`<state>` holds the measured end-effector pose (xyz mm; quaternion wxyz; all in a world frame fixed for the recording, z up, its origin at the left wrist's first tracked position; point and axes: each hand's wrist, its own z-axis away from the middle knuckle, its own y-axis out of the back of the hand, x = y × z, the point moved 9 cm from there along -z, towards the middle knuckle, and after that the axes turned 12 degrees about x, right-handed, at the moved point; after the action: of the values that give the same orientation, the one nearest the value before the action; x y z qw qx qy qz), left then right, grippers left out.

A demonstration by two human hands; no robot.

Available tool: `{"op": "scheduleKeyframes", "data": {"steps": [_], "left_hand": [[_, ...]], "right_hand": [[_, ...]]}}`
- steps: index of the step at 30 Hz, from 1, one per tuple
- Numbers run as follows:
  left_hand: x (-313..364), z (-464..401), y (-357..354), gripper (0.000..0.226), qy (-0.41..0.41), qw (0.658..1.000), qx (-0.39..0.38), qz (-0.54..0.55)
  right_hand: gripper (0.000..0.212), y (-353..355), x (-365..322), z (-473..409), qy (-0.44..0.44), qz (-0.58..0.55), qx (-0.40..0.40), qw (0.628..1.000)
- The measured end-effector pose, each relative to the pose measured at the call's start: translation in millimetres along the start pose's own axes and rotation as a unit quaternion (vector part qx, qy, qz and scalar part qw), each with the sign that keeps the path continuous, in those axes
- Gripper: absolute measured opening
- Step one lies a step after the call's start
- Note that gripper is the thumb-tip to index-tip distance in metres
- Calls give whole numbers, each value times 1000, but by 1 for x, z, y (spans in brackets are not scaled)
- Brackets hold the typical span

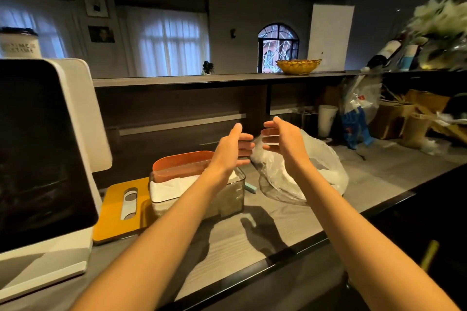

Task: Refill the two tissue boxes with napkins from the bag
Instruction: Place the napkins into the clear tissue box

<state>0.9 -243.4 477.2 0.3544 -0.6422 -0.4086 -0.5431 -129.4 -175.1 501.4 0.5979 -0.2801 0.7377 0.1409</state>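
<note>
Both forearms outstretched; left hand (233, 145) faces right hand (280, 137), seemingly empty.

Counter layout, seen from above the hands.
Lower left of the frame: a screen (38, 149) on the counter (252, 240). Right of it, a flat lid (121, 209), then a box (197, 189) with napkins (177, 184) in it, a second box (182, 161) just behind. Centre right: a bag (303, 174). Above centre: left hand (232, 144) and right hand (280, 136), apart, palms facing. Upper right: a basket (298, 65) on the shelf (202, 79).
</note>
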Motion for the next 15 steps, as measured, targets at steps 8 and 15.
{"op": "scheduleKeyframes", "data": {"steps": [8,15], "left_hand": [[-50,3,-98,43,-12,999,-42,11],[-105,-29,-122,47,-79,990,54,-107]], "right_hand": [[33,105,64,-43,13,96,128,987],[42,111,123,-77,13,283,-7,959]]}}
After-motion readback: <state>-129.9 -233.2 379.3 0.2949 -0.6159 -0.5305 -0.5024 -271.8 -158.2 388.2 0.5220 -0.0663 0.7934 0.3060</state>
